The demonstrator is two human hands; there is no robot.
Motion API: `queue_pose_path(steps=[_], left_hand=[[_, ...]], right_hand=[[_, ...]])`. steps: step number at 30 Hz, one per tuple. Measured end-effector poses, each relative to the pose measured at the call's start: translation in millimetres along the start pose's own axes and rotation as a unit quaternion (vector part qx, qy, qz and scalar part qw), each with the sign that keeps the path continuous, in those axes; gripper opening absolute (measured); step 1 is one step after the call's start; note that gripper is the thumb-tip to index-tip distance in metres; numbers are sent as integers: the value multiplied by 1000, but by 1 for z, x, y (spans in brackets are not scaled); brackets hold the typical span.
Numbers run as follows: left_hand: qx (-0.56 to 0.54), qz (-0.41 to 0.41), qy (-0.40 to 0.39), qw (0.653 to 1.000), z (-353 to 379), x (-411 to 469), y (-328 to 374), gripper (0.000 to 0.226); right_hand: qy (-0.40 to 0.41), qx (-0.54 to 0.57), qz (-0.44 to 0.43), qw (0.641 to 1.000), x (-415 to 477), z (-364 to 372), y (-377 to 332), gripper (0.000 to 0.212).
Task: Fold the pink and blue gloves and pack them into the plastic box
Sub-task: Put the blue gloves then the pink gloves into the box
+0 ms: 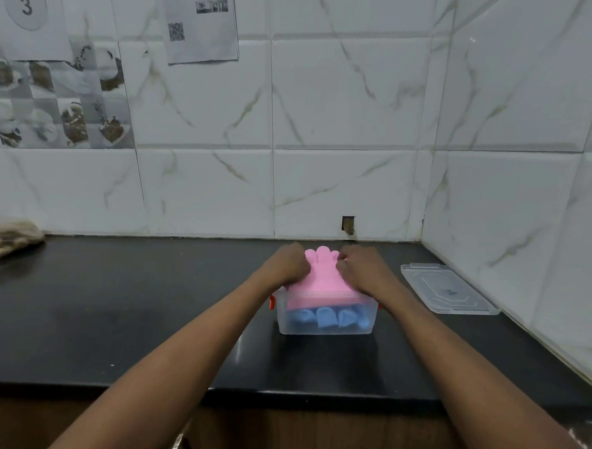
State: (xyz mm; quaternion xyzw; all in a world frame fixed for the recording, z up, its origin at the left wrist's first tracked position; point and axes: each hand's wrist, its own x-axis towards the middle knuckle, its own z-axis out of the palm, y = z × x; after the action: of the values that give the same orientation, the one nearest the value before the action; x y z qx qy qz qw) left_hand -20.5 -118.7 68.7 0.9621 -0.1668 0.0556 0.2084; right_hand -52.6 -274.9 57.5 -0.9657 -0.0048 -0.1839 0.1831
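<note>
One pink glove (321, 280), one blue glove (327, 318), one box (326, 330), one lid (450, 290).

Numeral "3" inside circle on paper sheet (26, 7), upper left of frame, taped to tiled wall. QR code (176, 31) on second sheet (202, 23), upper centre-left; printed lines there too blurred to read. Mark on clear lid (450, 291), right: illegible.

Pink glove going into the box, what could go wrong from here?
1. The pink glove sits above the rim of the plastic box, with its fingers past the far edge. The lid, lying off to the right, may not close.
2. Both the left hand and right hand press the far end, so the light box could tip or slide on the counter.
</note>
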Motion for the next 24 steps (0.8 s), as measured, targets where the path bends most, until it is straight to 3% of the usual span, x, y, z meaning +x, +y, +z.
queue_pose_path(steps=[4,11,18,21,24], left_hand=[[115,-7,-46,992,12,4,7,22],[225,-30,-78,971,19,5,18,32],[148,79,121,978,-6,-3,6,20],[71,152,26,985,-28,-3,-9,26],[115,175,-126,970,-28,-5,-16,44]], right_hand=[[-80,-122,5,989,6,5,-7,14],[-172,-233,-4,957,19,12,-15,26],[-1,-232,-76,970,11,-3,-12,24],[-58,-112,-95,987,13,-24,-9,30],[-263,-12,-45,964,13,-40,-11,51]])
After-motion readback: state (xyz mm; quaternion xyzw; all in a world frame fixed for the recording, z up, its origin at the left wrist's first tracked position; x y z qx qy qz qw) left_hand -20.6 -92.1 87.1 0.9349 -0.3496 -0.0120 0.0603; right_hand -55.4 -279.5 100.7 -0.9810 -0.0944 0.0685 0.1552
